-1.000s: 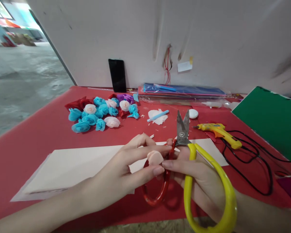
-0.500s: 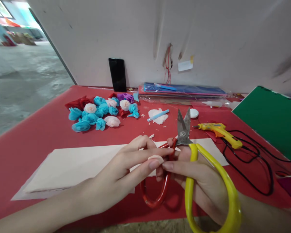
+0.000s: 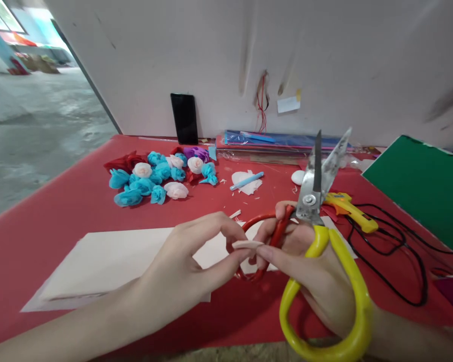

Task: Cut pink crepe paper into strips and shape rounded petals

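Observation:
Between the thumb and fingers of my left hand [image 3: 196, 256] is a small piece of pale pink paper [image 3: 246, 245], seen nearly edge-on. My right hand [image 3: 305, 256] holds a pair of scissors [image 3: 308, 200] with one red and one yellow handle. The blades point up and away and stand apart. My right thumb tip touches the right end of the paper piece, while the other fingers curl around the red handle, partly hidden behind it. Beneath both hands lies a stack of cream paper sheets [image 3: 121, 256] on the red table [image 3: 60, 201].
Blue, pink, red and purple paper flowers [image 3: 162, 171] are heaped at the back left. A phone [image 3: 184, 118] leans on the wall. A blue pen [image 3: 246, 181] lies on paper scraps. To the right are a yellow glue gun [image 3: 353, 211], its black cord and a green board [image 3: 423, 191].
The scissors have swung up and to the right in my right hand, blades wider apart. The paper piece has turned flatter, and my left hand's fingers have drawn back and bent more.

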Available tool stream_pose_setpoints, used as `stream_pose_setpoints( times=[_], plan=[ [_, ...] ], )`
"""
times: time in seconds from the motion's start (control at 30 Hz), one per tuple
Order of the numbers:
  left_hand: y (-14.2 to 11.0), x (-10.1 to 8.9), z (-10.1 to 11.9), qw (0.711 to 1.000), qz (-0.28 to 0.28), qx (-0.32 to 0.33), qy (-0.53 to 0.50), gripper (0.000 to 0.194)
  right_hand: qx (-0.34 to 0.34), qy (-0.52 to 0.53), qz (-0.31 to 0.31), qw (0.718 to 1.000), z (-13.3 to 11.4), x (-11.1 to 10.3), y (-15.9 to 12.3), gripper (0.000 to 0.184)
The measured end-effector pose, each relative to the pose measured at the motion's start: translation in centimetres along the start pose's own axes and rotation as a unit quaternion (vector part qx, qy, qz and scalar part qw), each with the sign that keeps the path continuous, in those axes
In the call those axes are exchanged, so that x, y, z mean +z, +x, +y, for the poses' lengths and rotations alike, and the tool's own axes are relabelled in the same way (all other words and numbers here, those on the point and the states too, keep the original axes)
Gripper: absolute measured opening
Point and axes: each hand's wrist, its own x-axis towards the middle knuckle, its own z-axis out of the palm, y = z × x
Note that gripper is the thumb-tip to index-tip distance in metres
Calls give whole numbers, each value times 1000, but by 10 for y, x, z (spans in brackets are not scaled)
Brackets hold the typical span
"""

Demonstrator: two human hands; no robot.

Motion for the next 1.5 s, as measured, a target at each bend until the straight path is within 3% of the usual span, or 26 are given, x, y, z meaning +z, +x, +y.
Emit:
stream_pose_setpoints(
  times=[0.07,0.17,0.3,0.6,0.93,1.2,1.3,1.5],
  plan=[
    [0,0,0,996,-5,-49,-70,8,17,18,15,1000,-4,3,-1,17],
    [1,0,-1,968,-25,-117,-220,6,9,65,12,998,-6,4,-4,9],
    [3,-1,-1,940,-56,-141,-306,6,-18,62,-14,998,-2,1,-8,8],
    [-1,2,0,960,-77,-92,-252,15,-16,41,-12,999,-4,3,-10,11],
    [-5,1,-4,990,-7,-55,-127,30,-23,46,-12,999,-6,4,-8,15],
    [-4,0,-3,986,-31,-44,-161,35,-18,42,-24,999,-4,1,-10,14],
    [-3,-1,-1,985,-14,-47,-163,31,-22,36,-18,999,-3,1,-11,13],
    [-3,1,3,977,-32,-68,-200,18,-26,36,-4,999,-5,3,-12,11]
  ],
)
